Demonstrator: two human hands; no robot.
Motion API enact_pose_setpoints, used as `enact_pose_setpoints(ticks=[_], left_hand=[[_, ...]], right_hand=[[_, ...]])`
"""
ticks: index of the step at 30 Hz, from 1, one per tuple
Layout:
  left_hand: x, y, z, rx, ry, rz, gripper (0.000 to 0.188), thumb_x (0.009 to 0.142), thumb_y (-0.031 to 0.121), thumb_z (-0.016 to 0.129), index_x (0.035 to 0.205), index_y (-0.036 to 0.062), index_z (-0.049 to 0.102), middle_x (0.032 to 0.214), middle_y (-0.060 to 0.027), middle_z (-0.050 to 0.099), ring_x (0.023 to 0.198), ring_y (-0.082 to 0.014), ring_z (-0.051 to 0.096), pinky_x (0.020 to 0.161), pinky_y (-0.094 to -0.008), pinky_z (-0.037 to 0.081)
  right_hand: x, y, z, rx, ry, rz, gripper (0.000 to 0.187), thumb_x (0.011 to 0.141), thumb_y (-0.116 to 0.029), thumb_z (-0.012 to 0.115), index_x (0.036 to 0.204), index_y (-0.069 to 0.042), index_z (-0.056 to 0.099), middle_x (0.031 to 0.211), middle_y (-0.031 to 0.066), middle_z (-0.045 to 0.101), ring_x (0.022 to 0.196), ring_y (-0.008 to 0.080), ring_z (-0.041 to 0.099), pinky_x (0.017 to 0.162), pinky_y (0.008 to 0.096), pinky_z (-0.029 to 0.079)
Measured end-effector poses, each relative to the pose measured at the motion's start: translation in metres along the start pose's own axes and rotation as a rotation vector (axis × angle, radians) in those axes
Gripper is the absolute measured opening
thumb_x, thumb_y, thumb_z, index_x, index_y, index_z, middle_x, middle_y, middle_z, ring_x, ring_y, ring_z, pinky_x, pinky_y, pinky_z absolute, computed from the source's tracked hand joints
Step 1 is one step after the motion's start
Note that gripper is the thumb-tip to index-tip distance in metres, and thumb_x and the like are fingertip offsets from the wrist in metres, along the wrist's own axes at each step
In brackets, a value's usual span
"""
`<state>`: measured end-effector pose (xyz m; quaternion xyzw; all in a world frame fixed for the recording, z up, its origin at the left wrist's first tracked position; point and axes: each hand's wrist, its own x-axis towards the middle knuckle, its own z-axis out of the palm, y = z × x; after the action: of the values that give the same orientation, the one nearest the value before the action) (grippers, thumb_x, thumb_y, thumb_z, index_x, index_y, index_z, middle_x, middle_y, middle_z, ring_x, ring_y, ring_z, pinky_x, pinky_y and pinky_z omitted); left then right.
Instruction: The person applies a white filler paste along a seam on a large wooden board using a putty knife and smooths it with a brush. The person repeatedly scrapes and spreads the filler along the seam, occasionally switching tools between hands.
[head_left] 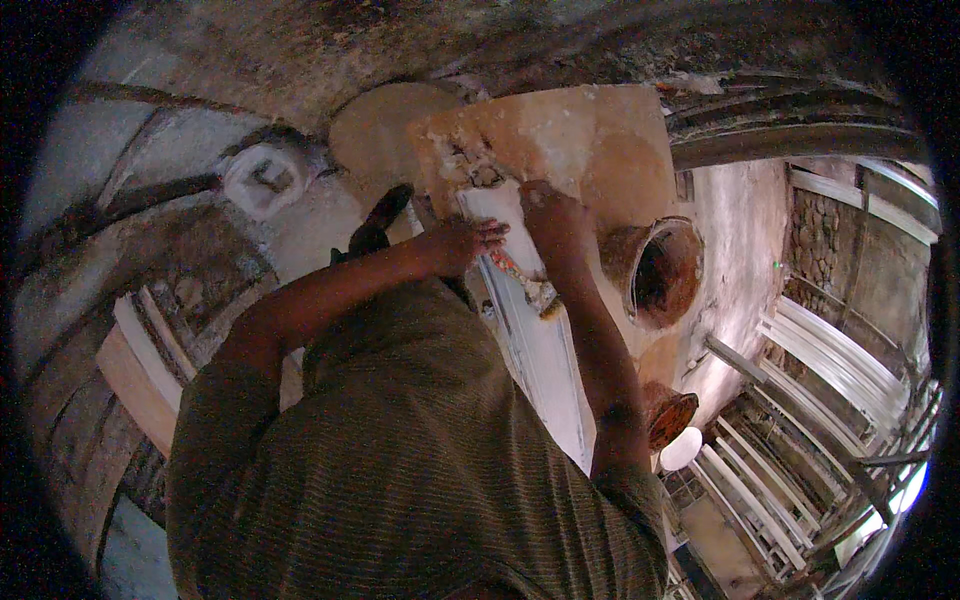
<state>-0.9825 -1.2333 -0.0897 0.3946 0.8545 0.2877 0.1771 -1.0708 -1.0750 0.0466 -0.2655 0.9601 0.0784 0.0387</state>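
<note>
A long white moulding strip [545,355] with grooves along one edge runs from my body up onto a tan work board. My left hand [468,243] rests on its left edge, fingers stretched over the white surface. Opposite, my right hand [548,208] is closed at the strip's far right edge; what its fingers hold, if anything, is hidden. Between my forearms, a red-and-white patterned piece [508,264] lies on the strip, close to a small whitish-brown lump [543,300] whose kind I cannot make out.
The tan board [630,130] carries dark and white smears. An open round bucket [668,272] stands to the right, with a rusty container [671,420] nearer me. White strips [835,350] are stacked on racks farther right. Boards [140,370] lean at the left.
</note>
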Motion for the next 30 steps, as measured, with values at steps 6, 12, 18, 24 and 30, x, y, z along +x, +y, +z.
enact_pose_setpoints(ticks=[6, 12, 18, 24, 30], left_hand=[[-0.004, 0.002, -0.005, -0.046, 0.039, -0.005, 0.065, 0.082, 0.015, 0.061, 0.142, 0.0016, 0.042, 0.157, -0.0152, 0.027, 0.146, -0.0322, 0.025, 0.113, -0.0511, 0.031], [-0.001, 0.003, -0.004, -0.005, 0.034, 0.005, 0.063, 0.080, 0.006, 0.055, 0.142, 0.0010, 0.043, 0.159, -0.0118, 0.025, 0.147, -0.0274, 0.023, 0.114, -0.0474, 0.031], [0.007, -0.010, 0.026, -0.019, 0.143, 0.080, 0.062, 0.079, 0.004, 0.055, 0.140, -0.0009, 0.045, 0.156, -0.0141, 0.029, 0.147, -0.0265, 0.022, 0.119, -0.0436, 0.023], [0.010, -0.006, 0.020, -0.067, 0.135, 0.063, 0.050, 0.078, 0.006, 0.058, 0.128, -0.0012, 0.054, 0.149, -0.0162, 0.039, 0.134, -0.0306, 0.042, 0.111, -0.0457, 0.034], [0.010, -0.015, 0.048, -0.125, 0.377, 0.098, 0.030, 0.078, 0.017, 0.064, 0.104, 0.0020, 0.063, 0.122, -0.0176, 0.058, 0.110, -0.0329, 0.059, 0.090, -0.0473, 0.050]], right_hand=[[0.000, 0.003, -0.039, -0.012, -0.064, 0.123, 0.029, 0.092, -0.043, 0.056, 0.085, -0.019, 0.071, 0.078, 0.0111, 0.070, 0.070, 0.0296, 0.070, 0.060, 0.0422, 0.054], [-0.001, -0.001, -0.003, -0.001, -0.101, 0.014, 0.026, 0.093, -0.039, 0.055, 0.090, -0.019, 0.070, 0.076, 0.0111, 0.070, 0.068, 0.0290, 0.069, 0.059, 0.0432, 0.053], [-0.011, 0.015, -0.016, 0.080, -0.105, 0.153, 0.023, 0.092, -0.039, 0.057, 0.094, -0.021, 0.071, 0.073, 0.0112, 0.070, 0.067, 0.0298, 0.069, 0.061, 0.0427, 0.053], [-0.030, -0.006, -0.025, 0.230, -0.217, 0.094, 0.019, 0.092, -0.037, 0.059, 0.101, -0.026, 0.071, 0.083, 0.0100, 0.071, 0.072, 0.0270, 0.070, 0.060, 0.0405, 0.054], [-0.022, -0.041, -0.001, -0.122, -0.173, -0.288, 0.009, 0.081, -0.018, 0.061, 0.089, -0.016, 0.066, 0.079, 0.0057, 0.065, 0.070, 0.0239, 0.070, 0.055, 0.0371, 0.054]])
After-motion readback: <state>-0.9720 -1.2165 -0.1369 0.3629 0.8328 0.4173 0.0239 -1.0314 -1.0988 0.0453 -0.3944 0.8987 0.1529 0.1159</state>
